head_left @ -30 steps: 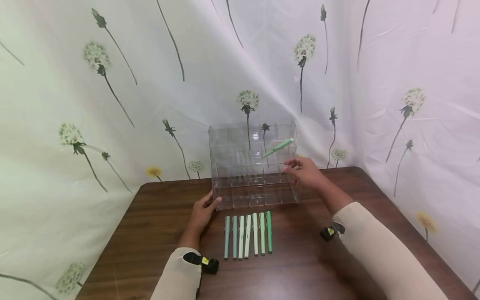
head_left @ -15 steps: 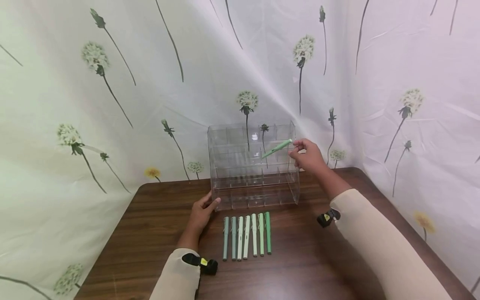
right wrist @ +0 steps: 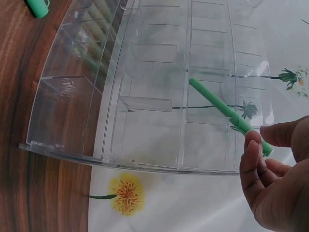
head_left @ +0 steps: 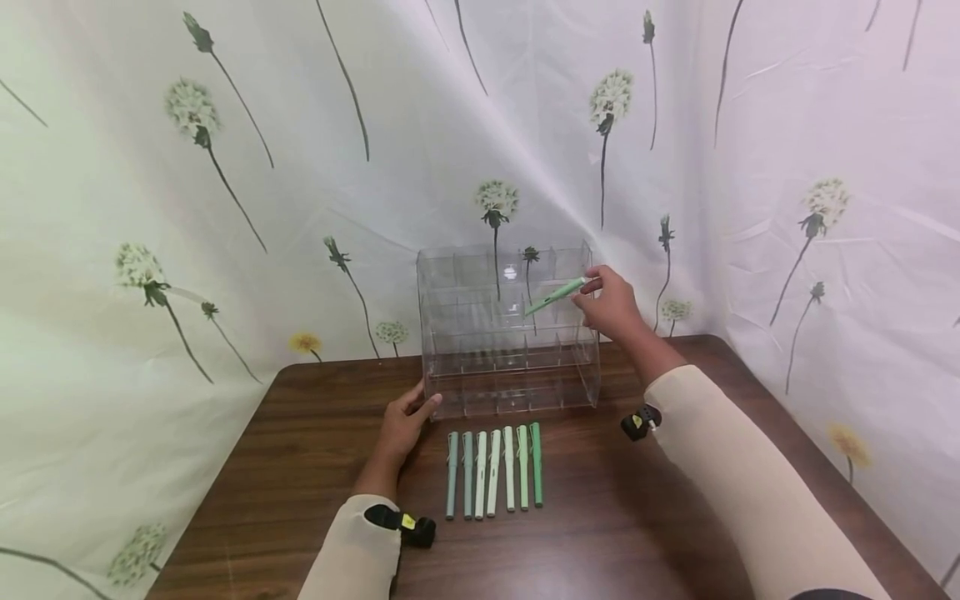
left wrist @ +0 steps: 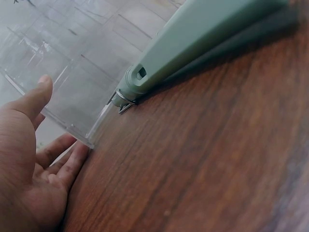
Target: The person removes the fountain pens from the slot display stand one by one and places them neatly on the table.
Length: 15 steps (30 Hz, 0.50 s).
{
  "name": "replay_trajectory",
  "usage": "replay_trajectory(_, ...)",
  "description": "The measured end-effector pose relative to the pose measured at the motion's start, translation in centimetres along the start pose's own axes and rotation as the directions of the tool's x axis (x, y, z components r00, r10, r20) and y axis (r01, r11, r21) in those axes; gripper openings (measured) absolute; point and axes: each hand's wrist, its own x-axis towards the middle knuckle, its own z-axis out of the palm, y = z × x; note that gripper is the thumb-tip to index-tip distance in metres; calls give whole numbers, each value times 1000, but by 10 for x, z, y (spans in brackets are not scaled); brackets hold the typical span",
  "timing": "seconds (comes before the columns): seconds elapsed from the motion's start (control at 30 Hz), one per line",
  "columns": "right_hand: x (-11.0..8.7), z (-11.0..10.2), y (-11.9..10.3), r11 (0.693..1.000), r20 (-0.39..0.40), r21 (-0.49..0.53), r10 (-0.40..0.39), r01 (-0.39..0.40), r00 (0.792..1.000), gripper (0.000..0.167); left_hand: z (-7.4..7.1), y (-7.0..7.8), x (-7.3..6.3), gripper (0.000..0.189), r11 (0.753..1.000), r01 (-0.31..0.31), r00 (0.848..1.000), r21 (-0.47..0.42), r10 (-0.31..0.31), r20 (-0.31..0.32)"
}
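Observation:
A clear plastic organizer (head_left: 461, 358) with tiers of compartments stands at the back of the table. My left hand (head_left: 403, 425) holds its lower left corner; in the left wrist view the thumb lies on the front and the fingers behind. A light green pen (head_left: 555, 296) slants across the upper right compartments, its clip end up to the right. My right hand (head_left: 611, 304) has thumb and fingers around that end, seen closely in the right wrist view. Several capped pens lie in a row before the organizer, from a grey-green pen (head_left: 452, 479) to a bright green pen (head_left: 537, 467).
The brown wooden table (head_left: 315, 467) ends at a flower-printed white cloth (head_left: 285, 208), which hangs close behind the organizer and along both sides. In the left wrist view a grey-green pen (left wrist: 178, 43) lies close to the camera, near the organizer's lower edge.
My right hand has risen from beside the organizer's right side to the clip end of the slanted pen and closed around it. The left hand and the row of pens have stayed put.

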Motion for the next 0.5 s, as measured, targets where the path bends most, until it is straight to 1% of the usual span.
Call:
replay_trajectory(0.13, 3, 4, 0, 1000, 11, 24, 8, -8, 1000, 56, 0, 0, 0, 71, 1000, -10, 1000, -15, 10, -4)
replay_trajectory(0.27, 4, 6, 1, 998, 20, 56, 15, -16, 1000, 57, 1, 0, 0, 70, 1000, -17, 1000, -5, 17, -15)
replay_trajectory(0.43, 4, 8, 2, 995, 43, 94, 26, -30, 999, 57, 1, 1, -1, 70, 1000, 2, 1000, 0, -2, -4)
replay_trajectory(0.5, 5, 9, 1, 993, 47, 117, 31, -36, 998, 55, 1, 1, -1, 71, 1000, 4, 1000, 1, -4, -3)
